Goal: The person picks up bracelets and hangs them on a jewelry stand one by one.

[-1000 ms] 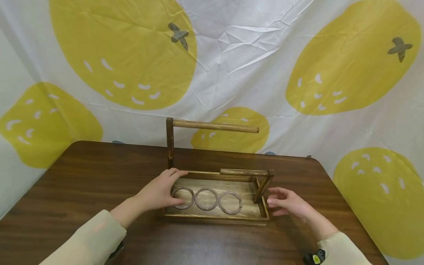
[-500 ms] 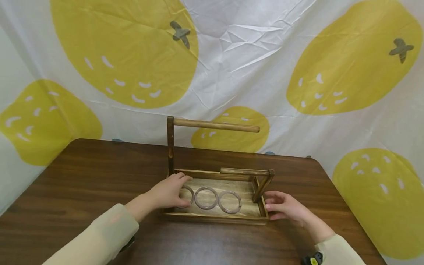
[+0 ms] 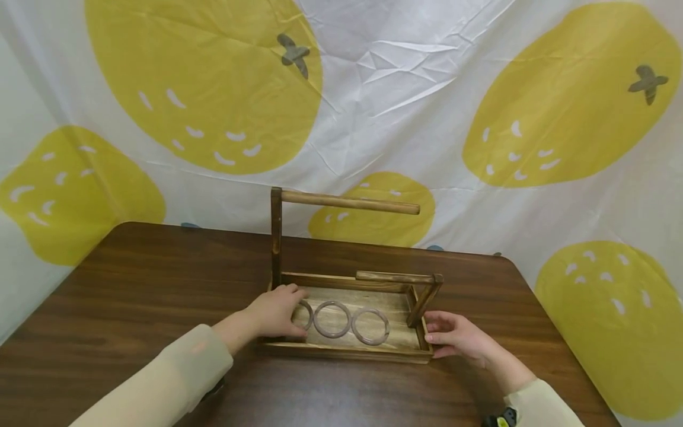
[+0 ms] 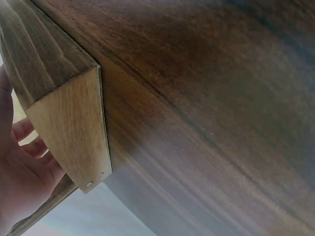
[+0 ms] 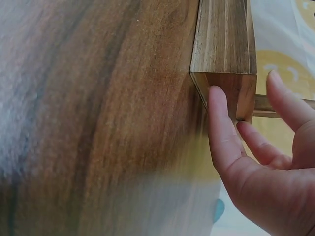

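Note:
A wooden tray [image 3: 347,354] holds three greyish-brown rings in a row: the left ring [image 3: 312,317], the middle ring [image 3: 332,303] and the right ring [image 3: 369,309]. My left hand [image 3: 277,311] reaches over the tray's left end, thumb and fingers spread apart, covering part of the left ring. In the left wrist view, the left hand [image 4: 29,177] shows behind the tray's end wall [image 4: 71,128]. My right hand [image 3: 459,335] is at the tray's right end with loosely bent fingers. Its fingertips lie right at the end wall in the right wrist view.
A tall post [image 3: 276,237] at the tray's back left carries a long horizontal bar [image 3: 349,202]. A shorter post [image 3: 424,302] at the right carries a lower bar [image 3: 395,277]. The brown table [image 3: 160,284] meets a lemon-print cloth [image 3: 395,142] behind.
My left hand has shifted right and slightly nearer, over more of the left ring. My right hand has moved left up to the tray's end. The rings and tray stay about where they were.

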The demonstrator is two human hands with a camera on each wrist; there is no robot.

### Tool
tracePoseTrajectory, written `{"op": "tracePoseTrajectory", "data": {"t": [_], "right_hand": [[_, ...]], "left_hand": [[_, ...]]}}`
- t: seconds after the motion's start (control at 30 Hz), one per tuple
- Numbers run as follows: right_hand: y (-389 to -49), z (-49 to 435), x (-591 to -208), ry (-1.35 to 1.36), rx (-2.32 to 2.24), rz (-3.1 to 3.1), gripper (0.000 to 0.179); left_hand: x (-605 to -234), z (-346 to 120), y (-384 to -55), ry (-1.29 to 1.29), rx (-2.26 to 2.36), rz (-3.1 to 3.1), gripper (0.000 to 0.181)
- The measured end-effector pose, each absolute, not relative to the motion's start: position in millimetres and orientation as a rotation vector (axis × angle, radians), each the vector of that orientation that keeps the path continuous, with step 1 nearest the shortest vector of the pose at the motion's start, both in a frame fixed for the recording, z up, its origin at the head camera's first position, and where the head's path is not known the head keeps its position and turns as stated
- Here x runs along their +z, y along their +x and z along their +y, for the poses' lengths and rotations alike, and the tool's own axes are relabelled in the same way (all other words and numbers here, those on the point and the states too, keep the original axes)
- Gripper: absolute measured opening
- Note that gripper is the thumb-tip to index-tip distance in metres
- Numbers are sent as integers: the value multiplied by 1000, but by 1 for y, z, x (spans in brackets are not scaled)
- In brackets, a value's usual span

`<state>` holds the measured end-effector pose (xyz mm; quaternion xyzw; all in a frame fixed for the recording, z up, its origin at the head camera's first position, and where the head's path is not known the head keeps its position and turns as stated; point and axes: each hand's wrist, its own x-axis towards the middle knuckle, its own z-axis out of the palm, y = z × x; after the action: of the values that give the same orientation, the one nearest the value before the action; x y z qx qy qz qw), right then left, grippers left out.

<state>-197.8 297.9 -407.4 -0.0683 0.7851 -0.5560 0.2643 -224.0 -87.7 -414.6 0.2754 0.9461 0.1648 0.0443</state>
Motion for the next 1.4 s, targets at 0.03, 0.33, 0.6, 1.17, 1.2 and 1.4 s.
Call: {"op": "tracePoseTrajectory", "data": {"t": [0.03, 0.33, 0.6, 1.17, 1.2, 1.4], "right_hand": [[-198, 298, -408, -191, -1503, 2122, 79], [-198, 298, -409, -178, -1509, 2124, 78], [-199, 298, -409, -169, -1513, 2120, 76], [-199, 297, -412, -169, -1514, 2104, 80], [-199, 297, -412, -167, -1514, 2104, 80], [-200, 298, -412, -165, -1517, 2108, 78]], "left_hand": [[-415, -87, -224, 838, 490, 2895, 75], [-413, -82, -225, 796, 381, 2924, 64], [-410, -79, -228, 785, 357, 2915, 57], [-417, -70, -226, 787, 364, 2955, 61], [-417, -70, -225, 798, 372, 2959, 62], [-412, -66, -225, 839, 451, 2994, 60]]}}
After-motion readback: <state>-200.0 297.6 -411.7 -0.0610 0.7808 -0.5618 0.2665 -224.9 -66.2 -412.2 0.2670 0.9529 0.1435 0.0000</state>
